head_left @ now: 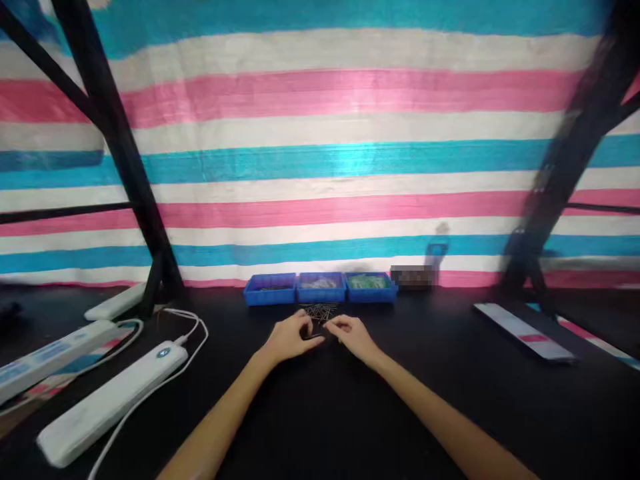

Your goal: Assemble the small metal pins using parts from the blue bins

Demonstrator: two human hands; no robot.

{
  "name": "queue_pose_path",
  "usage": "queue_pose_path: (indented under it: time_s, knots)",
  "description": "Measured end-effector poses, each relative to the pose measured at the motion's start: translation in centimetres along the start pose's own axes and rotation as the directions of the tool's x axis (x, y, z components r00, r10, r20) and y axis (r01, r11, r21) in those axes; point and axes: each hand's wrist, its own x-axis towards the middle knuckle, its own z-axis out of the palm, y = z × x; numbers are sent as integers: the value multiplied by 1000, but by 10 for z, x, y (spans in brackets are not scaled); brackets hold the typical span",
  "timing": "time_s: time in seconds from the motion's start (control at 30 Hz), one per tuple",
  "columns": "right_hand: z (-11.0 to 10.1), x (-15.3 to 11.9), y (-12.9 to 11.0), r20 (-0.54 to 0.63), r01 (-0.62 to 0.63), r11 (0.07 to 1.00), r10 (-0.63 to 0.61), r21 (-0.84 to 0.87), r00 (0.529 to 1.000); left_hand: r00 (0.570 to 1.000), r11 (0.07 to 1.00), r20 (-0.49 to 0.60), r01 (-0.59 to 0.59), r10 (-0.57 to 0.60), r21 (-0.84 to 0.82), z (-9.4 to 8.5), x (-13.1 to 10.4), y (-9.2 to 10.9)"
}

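Black tabletop point(320, 427), two hands point(289, 337) point(353, 337) near thin rods point(320, 311)

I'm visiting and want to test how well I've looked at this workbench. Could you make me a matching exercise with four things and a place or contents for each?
Column one
1. Thin loose pieces
2. Right-end blue tray
3. Middle blue tray
4. Flat phone-like device

Column two
A. Holds green items
B. Toward the right side of the black table
C. Heaped between the hands and the trays
D. Holds whitish items

Right pairs: 1-C, 2-A, 3-D, 4-B
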Motion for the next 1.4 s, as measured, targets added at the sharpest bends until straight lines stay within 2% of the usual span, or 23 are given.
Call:
queue_pose_path:
  time_s: [0.17,0.33,0.6,1.03,1.23,1.4]
  knots:
    - [2,0,-4,-27,-22,1000,22,-10,999,1000,1000,23,12,-12,-20,-1,-1,-3]
    - [3,0,-4,-32,-48,999,48,14,998,1000,999,-10,6,-6,-47,1,0,-4]
    - [3,0,-3,-31,-48,999,48,8,998,995,995,-37,96,-96,-3,5,1,-4]
    - [3,1,0,-31,-50,999,50,-13,998,998,997,-28,51,-50,53,5,0,0]
    - [2,0,-1,-24,-55,998,55,-21,998,1000,997,-3,-28,28,67,4,-1,-2]
    - [3,1,-2,-31,-47,999,47,-14,998,1000,998,6,-26,26,64,4,0,-2]
